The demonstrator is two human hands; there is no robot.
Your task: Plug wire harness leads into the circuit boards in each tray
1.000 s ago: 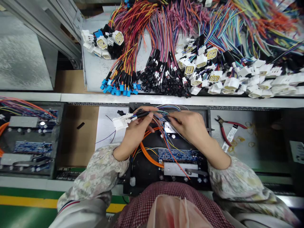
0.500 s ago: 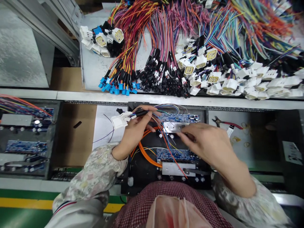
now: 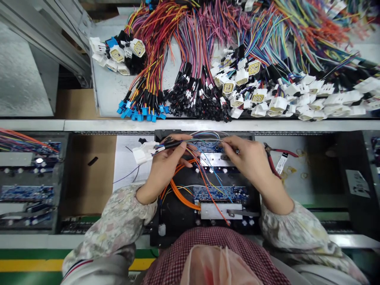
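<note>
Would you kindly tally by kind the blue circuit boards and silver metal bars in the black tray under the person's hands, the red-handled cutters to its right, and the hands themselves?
Blue circuit boards: 2
Silver metal bars: 2
Red-handled cutters: 1
Hands (left hand, right hand): 2
Total: 7

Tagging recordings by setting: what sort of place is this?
Probably an electronics assembly line: sorted wire bundles, blue circuit boards in a black tray, and red-handled cutters alongside.
</note>
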